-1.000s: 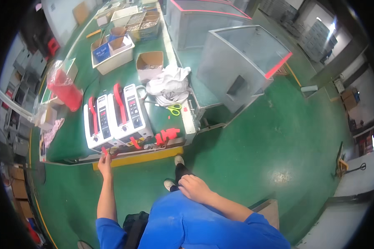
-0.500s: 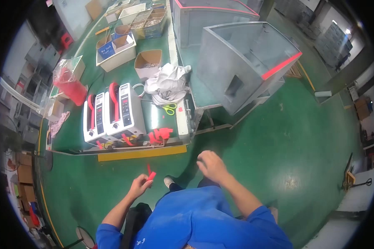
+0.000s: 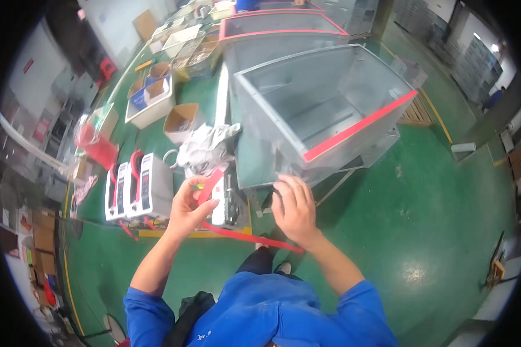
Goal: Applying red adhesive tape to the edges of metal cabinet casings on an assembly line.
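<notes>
- Red strip is hanging from your left hand, fingers pinching it;
- your right hand is hovering near the grey box, fingers curled, slightly spread;
- the loose end is risking a snag on your wrist, dangling unsupported

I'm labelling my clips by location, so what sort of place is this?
Probably a factory workshop: a grey open-topped metal box with one red edge, two white box-shaped machines on a green-topped workbench, and a glossy green floor.
</notes>
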`<state>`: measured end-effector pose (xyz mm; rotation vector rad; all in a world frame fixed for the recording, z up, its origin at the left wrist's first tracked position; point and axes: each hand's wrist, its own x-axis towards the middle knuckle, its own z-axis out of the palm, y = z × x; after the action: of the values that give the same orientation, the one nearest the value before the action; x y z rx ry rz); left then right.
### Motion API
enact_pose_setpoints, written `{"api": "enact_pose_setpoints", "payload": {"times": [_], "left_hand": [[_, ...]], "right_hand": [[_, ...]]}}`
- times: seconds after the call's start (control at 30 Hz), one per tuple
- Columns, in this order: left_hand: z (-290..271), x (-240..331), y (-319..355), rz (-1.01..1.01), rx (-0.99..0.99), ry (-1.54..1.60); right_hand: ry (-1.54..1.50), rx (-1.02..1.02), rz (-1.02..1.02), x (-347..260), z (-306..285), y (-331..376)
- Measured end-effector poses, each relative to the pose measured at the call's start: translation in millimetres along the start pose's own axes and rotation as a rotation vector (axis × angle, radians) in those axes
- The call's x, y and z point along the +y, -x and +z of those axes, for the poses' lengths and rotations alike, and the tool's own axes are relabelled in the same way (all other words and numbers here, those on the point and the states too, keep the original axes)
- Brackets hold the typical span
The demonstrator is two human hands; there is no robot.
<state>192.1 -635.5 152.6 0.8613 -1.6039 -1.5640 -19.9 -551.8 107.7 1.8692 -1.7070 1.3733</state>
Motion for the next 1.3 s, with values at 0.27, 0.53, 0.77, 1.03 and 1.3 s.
{"api": "enact_pose_setpoints", "payload": {"times": [0.27,0.53,0.77,1.03,1.3], "left_hand": [[-7,-10,-73,0.026,-0.022,-0.429],[51,-2,-99,0.025,-0.445,-0.490],[27,-4,-132,0.041,-0.062,-0.476],[-50,-34,-238,0.175,0.265,-0.692],[-47,-60,-312,0.093,0.075,-0.653]], "right_hand": [[0.129,-0.052,-0.164,76,-43,-75],[0.238,-0.211,-0.234,170,-73,-62],[0.539,-0.088,-0.110,330,-122,-82],[0.755,0.010,0.353,479,-181,-106],[0.030,-0.222,0.889,377,-28,146]]}}
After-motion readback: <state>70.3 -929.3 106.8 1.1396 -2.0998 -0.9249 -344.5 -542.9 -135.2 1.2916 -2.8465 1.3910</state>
